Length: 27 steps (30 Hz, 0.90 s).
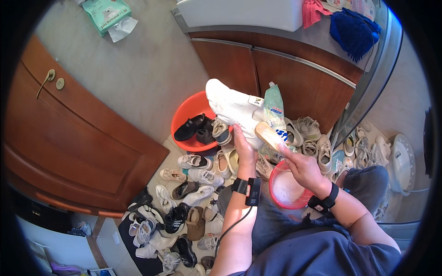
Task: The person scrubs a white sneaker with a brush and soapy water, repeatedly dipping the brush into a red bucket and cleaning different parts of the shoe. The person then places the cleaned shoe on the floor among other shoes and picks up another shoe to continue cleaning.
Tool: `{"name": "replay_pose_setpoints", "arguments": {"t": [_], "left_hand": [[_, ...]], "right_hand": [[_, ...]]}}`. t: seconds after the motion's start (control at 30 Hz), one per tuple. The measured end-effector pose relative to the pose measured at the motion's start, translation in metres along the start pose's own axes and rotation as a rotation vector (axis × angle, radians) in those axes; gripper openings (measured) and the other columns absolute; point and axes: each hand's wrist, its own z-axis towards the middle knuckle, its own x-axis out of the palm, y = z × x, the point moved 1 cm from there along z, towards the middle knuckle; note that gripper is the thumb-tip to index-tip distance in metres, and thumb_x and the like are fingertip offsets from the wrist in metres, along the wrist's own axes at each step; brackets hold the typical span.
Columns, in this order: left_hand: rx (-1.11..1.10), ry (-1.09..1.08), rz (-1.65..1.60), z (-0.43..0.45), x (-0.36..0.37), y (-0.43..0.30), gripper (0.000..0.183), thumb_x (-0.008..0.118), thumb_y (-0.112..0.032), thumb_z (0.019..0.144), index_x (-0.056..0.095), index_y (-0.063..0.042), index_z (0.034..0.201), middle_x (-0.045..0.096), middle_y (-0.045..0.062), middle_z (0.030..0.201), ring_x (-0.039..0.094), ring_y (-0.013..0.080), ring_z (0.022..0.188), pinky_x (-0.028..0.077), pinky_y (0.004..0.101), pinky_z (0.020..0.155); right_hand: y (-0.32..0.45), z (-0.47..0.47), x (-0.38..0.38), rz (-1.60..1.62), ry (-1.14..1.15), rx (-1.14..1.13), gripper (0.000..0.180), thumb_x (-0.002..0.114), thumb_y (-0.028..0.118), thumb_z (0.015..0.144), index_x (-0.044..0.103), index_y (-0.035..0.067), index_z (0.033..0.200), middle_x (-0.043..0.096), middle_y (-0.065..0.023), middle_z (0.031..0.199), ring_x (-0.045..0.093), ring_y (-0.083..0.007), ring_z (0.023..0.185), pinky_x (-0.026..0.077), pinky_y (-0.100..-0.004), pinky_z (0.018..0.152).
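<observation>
A white sneaker (pixel 231 103) with a mesh upper and a lettered tag is held up in my left hand (pixel 244 145), whose fingers are mostly hidden behind it. My right hand (pixel 304 167) grips a scrubbing brush (pixel 271 136) with a pale wooden back, close to the shoe's heel end. Its bristles are out of sight. Below my right hand stands a small red basin (pixel 276 193) of foamy, whitish liquid. Just behind the shoe is a green, capped soft pouch (pixel 274 100) bearing writing.
A larger orange-red basin (pixel 178 120) holds dark shoes. Many loose shoes (pixel 207 177) crowd the floor to the left and ahead. Wooden cabinet doors (pixel 228 62) rise in front, a wooden door (pixel 86 138) stands left, and a glass panel's metal frame (pixel 369 89) is right.
</observation>
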Motion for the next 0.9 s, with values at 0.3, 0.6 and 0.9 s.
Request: {"name": "replay_pose_setpoints", "arguments": {"t": [0.3,0.6,0.9], "left_hand": [[-0.094,0.093,0.032,-0.013,0.021,0.002,0.065,0.029,-0.055,0.102,0.034,-0.005,0.144,0.048,0.012,0.137,0.051,0.0258,0.124,0.043,0.0396,0.103],[-0.084,0.075,0.029,-0.015,0.012,-0.012,0.071,0.030,-0.058,0.100,0.028,-0.006,0.148,0.042,0.014,0.145,0.046,0.0289,0.130,0.040,0.0412,0.107],[0.015,0.051,0.052,-0.010,0.016,-0.022,0.081,0.031,-0.066,0.096,0.025,-0.005,0.149,0.038,0.014,0.148,0.042,0.0287,0.133,0.037,0.0422,0.110]], "right_hand": [[0.021,0.070,0.004,0.092,-0.006,0.083,0.043,0.056,0.022,0.094,0.053,0.022,0.137,0.066,-0.0203,0.080,0.064,-0.0390,0.070,0.052,-0.0458,0.064],[0.009,0.025,-0.015,0.234,0.048,0.018,0.042,0.056,0.022,0.094,0.054,0.021,0.135,0.065,-0.0200,0.078,0.064,-0.0388,0.069,0.052,-0.0460,0.063],[0.022,0.034,-0.012,0.171,-0.012,0.013,0.039,0.055,0.028,0.095,0.056,0.022,0.134,0.063,-0.0190,0.069,0.062,-0.0387,0.060,0.050,-0.0469,0.056]]}}
